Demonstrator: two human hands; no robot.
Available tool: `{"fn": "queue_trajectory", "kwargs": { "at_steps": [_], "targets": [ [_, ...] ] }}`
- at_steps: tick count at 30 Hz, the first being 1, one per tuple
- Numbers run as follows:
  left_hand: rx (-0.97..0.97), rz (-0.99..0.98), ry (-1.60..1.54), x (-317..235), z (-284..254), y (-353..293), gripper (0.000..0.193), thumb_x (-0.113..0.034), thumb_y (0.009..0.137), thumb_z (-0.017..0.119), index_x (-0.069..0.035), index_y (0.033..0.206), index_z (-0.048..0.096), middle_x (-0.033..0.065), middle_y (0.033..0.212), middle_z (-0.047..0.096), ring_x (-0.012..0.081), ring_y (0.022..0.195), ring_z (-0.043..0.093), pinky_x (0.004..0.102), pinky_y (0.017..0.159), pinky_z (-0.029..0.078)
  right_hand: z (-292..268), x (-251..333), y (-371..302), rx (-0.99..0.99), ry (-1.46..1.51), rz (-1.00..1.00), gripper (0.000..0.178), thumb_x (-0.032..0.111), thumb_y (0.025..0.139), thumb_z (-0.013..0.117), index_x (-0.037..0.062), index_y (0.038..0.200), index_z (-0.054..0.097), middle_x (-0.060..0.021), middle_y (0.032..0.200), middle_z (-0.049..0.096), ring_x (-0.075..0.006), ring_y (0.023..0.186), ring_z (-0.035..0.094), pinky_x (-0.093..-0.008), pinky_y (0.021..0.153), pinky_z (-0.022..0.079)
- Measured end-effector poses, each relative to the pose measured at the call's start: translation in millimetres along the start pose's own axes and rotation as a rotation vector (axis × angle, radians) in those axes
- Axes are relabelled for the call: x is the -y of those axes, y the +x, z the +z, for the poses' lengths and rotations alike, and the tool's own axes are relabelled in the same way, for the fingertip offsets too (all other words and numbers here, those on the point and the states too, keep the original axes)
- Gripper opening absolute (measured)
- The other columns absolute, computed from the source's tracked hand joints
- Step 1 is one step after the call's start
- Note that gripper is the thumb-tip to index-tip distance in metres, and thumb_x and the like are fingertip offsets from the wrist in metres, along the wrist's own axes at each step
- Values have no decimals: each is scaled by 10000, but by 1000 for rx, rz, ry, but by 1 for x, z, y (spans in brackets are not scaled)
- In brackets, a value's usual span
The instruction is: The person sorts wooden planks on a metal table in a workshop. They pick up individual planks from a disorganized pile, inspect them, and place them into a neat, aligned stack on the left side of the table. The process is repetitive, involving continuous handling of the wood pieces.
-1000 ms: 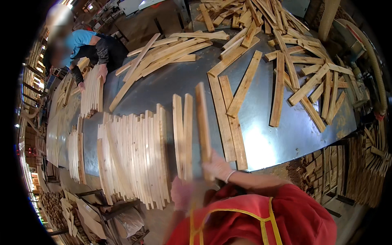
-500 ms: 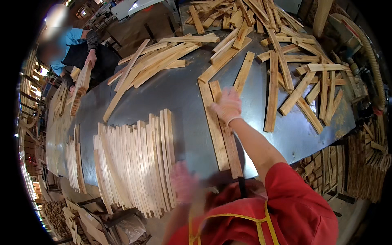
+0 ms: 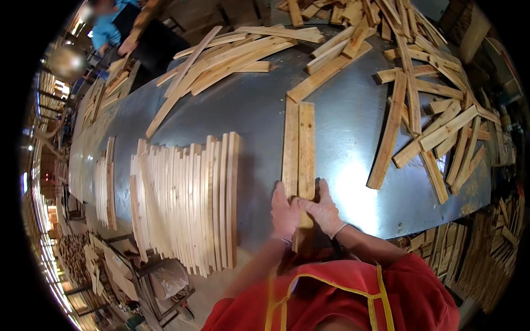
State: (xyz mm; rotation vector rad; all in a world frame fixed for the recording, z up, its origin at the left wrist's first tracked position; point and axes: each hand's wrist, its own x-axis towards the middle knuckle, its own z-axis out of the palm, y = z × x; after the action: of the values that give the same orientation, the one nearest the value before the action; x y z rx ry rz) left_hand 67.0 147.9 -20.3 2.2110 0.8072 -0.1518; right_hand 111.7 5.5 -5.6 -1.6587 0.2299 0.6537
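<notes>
Two pale wooden slats lie lengthwise in front of me on the metal tabletop, the left slat (image 3: 290,140) and the right slat (image 3: 306,143) with their long edges together. Around their near part, my left hand (image 3: 285,214) is closed on the left side and my right hand (image 3: 324,212) on the right side. Both hands wear light gloves, and their fingers meet across the wood. The slats' near ends reach toward my red apron. How the fingers sit underneath is hidden.
A tight row of planed slats (image 3: 187,204) stands at my left. Loose slats (image 3: 221,60) lie at the far left, and a jumbled heap (image 3: 436,121) lies at the right. Beyond the metal table (image 3: 259,110), a person in blue (image 3: 107,30) handles wood at the upper left.
My right hand has drawn back toward me along the slats. My left hand has come over from beside the row. The slats now point straighter away; the separate angled slat beyond them is gone from its place.
</notes>
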Motion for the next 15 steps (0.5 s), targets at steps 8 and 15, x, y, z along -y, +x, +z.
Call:
{"fn": "queue_trajectory", "kwargs": {
  "at_steps": [8,15],
  "targets": [
    [235,-91,-441,80,-80,-17,520,-170,978,665,19,1461,629,204,1339,731,295,1202,701,389,1067,529,50,-31,15,248,383,197,465,193,911,800,-58,1276,657,-90,986,729,-250,843,694,-390,818,590],
    [-132,118,258,136,-123,-85,552,-208,914,729,5,1410,612,225,1377,675,356,1309,630,467,1116,491,158,-52,-40,101,-781,-288,751,358,881,751,-86,1437,513,-323,1276,685,-415,1177,687,-457,1049,534]
  ]
}}
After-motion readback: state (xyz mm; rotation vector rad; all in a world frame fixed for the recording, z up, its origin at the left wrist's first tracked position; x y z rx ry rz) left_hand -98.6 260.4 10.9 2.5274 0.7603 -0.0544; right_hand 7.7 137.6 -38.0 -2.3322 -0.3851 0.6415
